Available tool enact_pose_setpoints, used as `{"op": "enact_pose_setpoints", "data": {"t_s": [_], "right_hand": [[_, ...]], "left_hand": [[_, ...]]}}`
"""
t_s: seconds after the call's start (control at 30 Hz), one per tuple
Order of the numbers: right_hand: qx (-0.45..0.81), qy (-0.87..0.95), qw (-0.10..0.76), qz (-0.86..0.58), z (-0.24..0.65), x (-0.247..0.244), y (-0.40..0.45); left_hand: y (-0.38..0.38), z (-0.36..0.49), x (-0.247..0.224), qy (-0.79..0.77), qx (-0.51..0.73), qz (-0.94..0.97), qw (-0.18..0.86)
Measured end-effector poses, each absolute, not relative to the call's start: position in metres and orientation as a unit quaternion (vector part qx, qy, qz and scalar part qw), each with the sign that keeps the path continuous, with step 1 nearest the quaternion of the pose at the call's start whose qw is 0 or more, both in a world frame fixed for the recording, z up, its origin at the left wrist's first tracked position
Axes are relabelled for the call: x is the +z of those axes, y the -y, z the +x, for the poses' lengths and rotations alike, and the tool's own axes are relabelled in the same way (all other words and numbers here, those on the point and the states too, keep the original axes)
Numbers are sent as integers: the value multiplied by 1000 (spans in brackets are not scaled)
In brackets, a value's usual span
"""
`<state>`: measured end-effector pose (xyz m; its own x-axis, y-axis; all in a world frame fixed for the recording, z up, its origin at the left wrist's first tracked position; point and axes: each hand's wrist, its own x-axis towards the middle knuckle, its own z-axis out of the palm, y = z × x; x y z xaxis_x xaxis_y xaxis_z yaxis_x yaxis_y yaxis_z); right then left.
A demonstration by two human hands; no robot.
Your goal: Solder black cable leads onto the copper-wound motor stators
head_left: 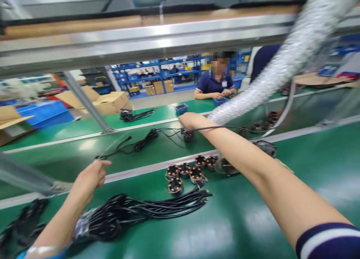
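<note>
My right hand [190, 121] reaches over the sunken middle strip, its fingers mostly hidden, closed at a copper-wound motor stator [188, 136]. A black cable leads left from there to a tied bundle [146, 139], and a dark cord crosses my right wrist. At the left, my left hand [91, 176] has its index finger stretched out and the other fingers curled, close to the cable's far end. Several more stators [185, 170] stand grouped on the near green bench. A thick bundle of black cables [112, 217] lies below my left hand, bare ends to the right.
A silver flexible duct [270, 71] slants down at the right. A metal beam [157, 36] crosses overhead. On the far bench lie another cable bundle [135, 115] and a small blue tray [181, 108]. A co-worker [215, 83] sits opposite. Cardboard boxes [112, 102] stand left.
</note>
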<state>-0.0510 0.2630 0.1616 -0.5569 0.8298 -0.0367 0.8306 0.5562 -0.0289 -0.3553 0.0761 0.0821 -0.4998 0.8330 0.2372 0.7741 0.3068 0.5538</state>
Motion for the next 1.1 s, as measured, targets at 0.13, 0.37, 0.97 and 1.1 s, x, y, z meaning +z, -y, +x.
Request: {"op": "enact_pose_setpoints", "data": {"t_s": [0.13,0.37,0.97,1.1], "right_hand": [[-16,-905,-107,412,8,147,-175],[-47,-855,-451,251,104,13,-32],[-228,-842,-462,158,163,-52,-12],[-238,-868,-398,180,173,-63,-5]], "left_hand": [[-33,-279,67,-682,467,481,294],[44,-89,6,-515,355,718,306],[56,-1,-45,-500,357,743,266],[54,-9,-37,-524,259,769,259]]}}
